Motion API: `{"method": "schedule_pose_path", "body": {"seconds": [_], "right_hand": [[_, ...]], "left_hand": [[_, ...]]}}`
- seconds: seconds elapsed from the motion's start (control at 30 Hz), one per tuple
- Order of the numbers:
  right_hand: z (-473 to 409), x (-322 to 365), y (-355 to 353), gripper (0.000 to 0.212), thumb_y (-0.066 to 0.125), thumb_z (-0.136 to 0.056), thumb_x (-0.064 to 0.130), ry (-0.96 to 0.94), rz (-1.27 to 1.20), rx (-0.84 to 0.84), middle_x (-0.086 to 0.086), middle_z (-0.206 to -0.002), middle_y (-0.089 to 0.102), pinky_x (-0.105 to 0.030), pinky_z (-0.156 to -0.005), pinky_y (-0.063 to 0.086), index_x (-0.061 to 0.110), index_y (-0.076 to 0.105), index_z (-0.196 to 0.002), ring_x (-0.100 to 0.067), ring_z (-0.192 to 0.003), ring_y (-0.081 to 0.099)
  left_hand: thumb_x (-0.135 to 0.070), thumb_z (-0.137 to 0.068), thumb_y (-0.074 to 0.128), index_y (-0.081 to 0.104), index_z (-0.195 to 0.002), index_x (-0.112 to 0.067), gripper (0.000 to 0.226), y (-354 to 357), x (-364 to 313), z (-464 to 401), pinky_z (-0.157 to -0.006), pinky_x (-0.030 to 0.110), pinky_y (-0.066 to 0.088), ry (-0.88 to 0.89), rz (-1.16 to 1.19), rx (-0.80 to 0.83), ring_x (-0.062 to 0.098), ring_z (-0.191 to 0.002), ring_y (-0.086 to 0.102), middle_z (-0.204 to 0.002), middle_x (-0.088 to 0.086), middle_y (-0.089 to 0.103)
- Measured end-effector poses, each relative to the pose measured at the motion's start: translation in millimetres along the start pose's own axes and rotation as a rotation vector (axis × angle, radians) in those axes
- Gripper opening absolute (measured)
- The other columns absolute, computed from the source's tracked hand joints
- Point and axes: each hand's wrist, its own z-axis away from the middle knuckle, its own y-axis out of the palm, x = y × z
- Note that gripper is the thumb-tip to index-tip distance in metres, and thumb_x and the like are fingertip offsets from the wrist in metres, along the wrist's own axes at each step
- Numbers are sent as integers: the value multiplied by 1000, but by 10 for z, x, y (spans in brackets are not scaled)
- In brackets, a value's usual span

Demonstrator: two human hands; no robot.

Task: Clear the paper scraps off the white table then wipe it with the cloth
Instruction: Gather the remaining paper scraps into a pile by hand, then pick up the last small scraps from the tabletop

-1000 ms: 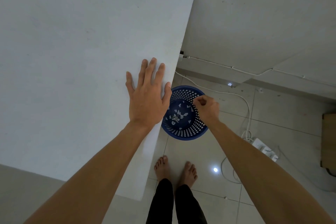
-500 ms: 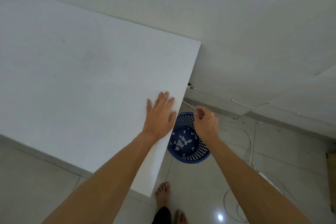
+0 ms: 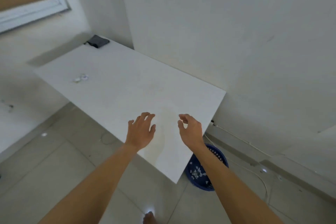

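Observation:
The white table (image 3: 127, 87) stretches away from me toward the far wall. A small cluster of paper scraps (image 3: 81, 78) lies near its far left edge. A dark grey cloth (image 3: 97, 41) sits folded at the far corner of the table. My left hand (image 3: 141, 132) hovers over the near end of the table, fingers spread and empty. My right hand (image 3: 190, 130) is beside it, over the near right part, fingers loosely curled and apart, holding nothing.
A blue perforated basket (image 3: 203, 171) with several paper scraps inside stands on the tiled floor under the table's near right corner. A white cable (image 3: 241, 140) runs along the wall base. A framed window (image 3: 32, 0) is at upper left.
My view has tilted up from the basket to the whole table. My left hand lifted off the table edge, and my right hand rose from over the basket and opened above the table.

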Motion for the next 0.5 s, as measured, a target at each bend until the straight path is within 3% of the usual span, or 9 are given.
{"method": "schedule_pose_path", "body": {"seconds": [0.1, 0.23, 0.5], "right_hand": [[-57, 416, 233, 30, 58, -103, 23, -82, 56, 82, 4, -131, 65, -21, -99, 44, 17, 62, -133, -12, -121, 60], [-247, 937, 661, 30, 58, -102, 25, -157, 126, 157, 2, -133, 64, -29, -103, 48, 20, 63, -132, -16, -121, 60], [-875, 2037, 1921, 29, 59, -102, 28, -255, 186, 202, 3, -131, 65, -32, -100, 49, 22, 65, -130, -17, -118, 62]], "left_hand": [[-30, -98, 54, 52, -141, -22, 43, -460, 361, -84, -96, 49, 43, -35, -24, -3, 25, -121, 58, -141, 1, 52], [-30, -100, 52, 50, -143, -22, 44, -890, 887, -215, -95, 46, 40, -131, -8, -78, 25, -122, 57, -142, 1, 50], [-27, -100, 53, 52, -142, -19, 43, -1449, 2289, -468, -98, 48, 43, -226, 53, -132, 26, -124, 55, -142, 2, 50]]}}
